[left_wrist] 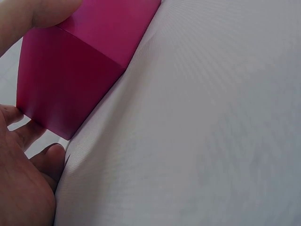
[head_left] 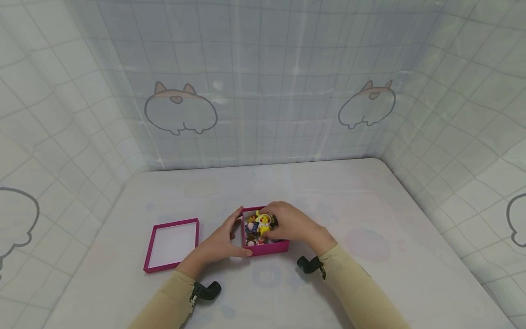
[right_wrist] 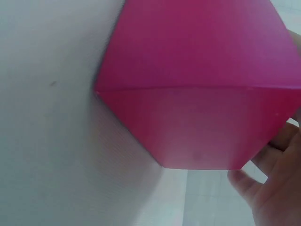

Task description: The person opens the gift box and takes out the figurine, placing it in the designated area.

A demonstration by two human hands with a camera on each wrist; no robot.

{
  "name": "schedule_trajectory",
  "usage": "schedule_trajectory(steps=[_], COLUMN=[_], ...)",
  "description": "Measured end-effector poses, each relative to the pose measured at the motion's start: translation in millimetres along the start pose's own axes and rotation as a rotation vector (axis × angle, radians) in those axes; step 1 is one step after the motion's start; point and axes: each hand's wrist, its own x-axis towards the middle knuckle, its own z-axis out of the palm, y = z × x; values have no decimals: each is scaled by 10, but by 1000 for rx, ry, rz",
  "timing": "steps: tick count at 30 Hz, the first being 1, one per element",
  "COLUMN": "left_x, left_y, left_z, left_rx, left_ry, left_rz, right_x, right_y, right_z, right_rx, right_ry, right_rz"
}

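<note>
A magenta box [head_left: 269, 249] with an open top stands on the table and holds several small toy figurines [head_left: 250, 227]. My left hand [head_left: 219, 242] grips its left end, the thumb at the near corner and the fingers at the far one. Over the right part of the box, my right hand [head_left: 292, 221] pinches a yellow figurine with red cheeks [head_left: 265, 220]. From the left wrist, the box's side walls [left_wrist: 70, 75] show beside the thumb and fingers. In the right wrist view the box wall [right_wrist: 197, 127] hides most of the right hand's grip.
To the left of the box lies a shallow lid [head_left: 176, 223] with a magenta rim and white inside. The table [head_left: 263, 187] has a pale cover. Grid-patterned curtains [head_left: 263, 100] with animal drawings stand behind and on both sides. A black device [head_left: 207, 291] sits on each wrist.
</note>
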Motion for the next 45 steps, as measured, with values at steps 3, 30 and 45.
schedule_trajectory(steps=[3,30,45], left_x=[-1,-8,-7], left_y=[19,-1,4], left_z=[4,20,33], left_rx=[-1,1,-6], left_ry=[0,10,13], left_rz=[0,-25,-19], right_x=[-22,-411,-786], right_y=[4,331,913], right_z=[-27,-413,-498], right_rx=[0,77,120], right_ry=[19,241,266], right_rz=[1,124,180])
